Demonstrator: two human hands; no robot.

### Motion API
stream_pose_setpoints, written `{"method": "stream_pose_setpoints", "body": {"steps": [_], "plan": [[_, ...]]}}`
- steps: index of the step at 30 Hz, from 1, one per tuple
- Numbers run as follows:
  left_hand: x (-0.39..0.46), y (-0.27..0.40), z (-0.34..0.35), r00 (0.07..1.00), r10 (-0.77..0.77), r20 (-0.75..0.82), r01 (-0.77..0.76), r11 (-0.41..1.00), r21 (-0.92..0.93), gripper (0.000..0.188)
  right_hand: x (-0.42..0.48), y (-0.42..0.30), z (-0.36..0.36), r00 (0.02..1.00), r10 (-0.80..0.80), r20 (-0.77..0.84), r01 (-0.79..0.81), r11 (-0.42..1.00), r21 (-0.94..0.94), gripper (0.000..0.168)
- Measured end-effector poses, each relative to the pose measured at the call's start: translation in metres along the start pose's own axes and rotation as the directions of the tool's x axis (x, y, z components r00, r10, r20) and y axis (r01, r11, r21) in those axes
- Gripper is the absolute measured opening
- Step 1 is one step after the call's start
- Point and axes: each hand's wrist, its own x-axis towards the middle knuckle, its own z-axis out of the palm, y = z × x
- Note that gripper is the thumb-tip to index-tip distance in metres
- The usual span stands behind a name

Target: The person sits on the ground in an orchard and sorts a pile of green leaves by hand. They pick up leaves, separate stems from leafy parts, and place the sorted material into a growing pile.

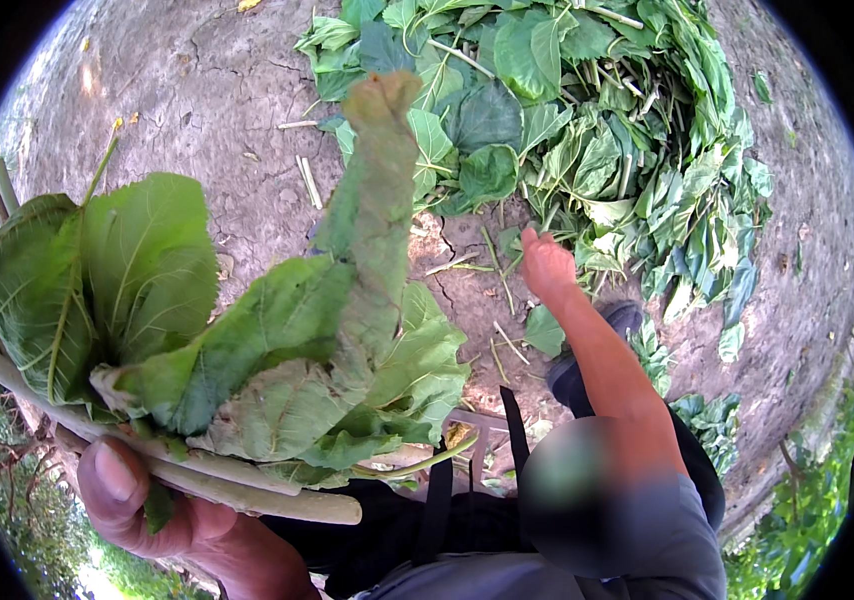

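Close to the camera at the lower left, my left hand (141,495) grips several pale cut branches (262,495) that carry big green leaves (284,345), some wilted and browned. My right hand (549,264) is farther down, near the ground, at the lower left edge of a large heap of green leaves (487,112). Its fingers are closed around the end of a green leaf stalk (549,219), beside wilted leaves. Cut stems show inside the heap's dark hollow.
Cracked bare soil (239,97) surrounds the heap. Loose stalks (498,262) and a single leaf (544,330) lie beside my shoe (569,375). Part of a low frame (481,427) shows before my lap. Green plants (794,502) grow at the lower right.
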Motion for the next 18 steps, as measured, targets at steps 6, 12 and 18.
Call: {"method": "stream_pose_setpoints", "body": {"steps": [6, 12, 18], "plan": [[-0.004, 0.0, -0.009, 0.988, 0.142, -0.063, -0.125, 0.966, 0.225, 0.049, -0.047, -0.013, 0.001, 0.981, -0.193, 0.011, 0.193, 0.974, -0.114, 0.014], [0.0, 0.006, -0.003, 0.996, -0.079, 0.034, 0.082, 0.992, -0.097, 0.043, -0.039, -0.016, -0.003, 0.876, -0.394, -0.278, 0.336, 0.912, -0.235, 0.014], [0.009, 0.013, 0.007, 0.961, -0.213, 0.175, 0.252, 0.936, -0.245, 0.038, 0.001, -0.045, 0.026, 0.999, 0.045, -0.007, -0.043, 0.986, 0.162, 0.016]]}}
